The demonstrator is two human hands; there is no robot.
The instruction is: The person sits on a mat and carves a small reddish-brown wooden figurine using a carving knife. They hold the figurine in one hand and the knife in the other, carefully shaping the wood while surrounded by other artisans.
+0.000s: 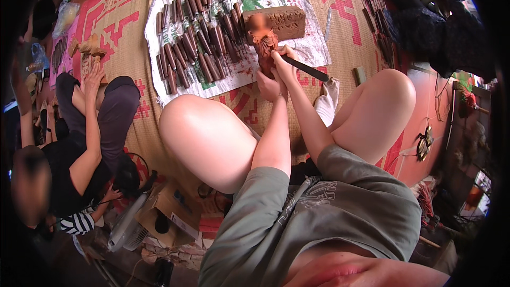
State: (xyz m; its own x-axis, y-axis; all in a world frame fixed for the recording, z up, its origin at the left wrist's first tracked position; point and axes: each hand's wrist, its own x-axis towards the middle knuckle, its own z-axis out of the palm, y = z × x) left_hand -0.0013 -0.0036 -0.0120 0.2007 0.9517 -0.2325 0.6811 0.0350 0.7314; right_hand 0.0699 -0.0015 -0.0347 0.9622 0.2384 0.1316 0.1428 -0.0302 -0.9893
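A reddish-brown carved wooden figurine [264,42] stands tilted in front of me, its long beard and robe cut in relief. My left hand [270,86] is closed around its lower part. In my right hand [286,61] is a carving tool [308,69] with a long, flat dark handle pointing right; its tip is hidden against the figurine. Behind the figurine lies a brown wooden block [284,21] with a carved face. Several chisels [204,37] with dark wooden handles lie in rows to the left on a white printed sheet [241,74].
More chisels [376,21] lie at the right on the woven mat [340,0]. A small block [360,75] rests near my right knee. At the left, another person's hands [94,74] touch a pale wooden carving [90,48]. A cardboard box [170,215] stands behind my left side.
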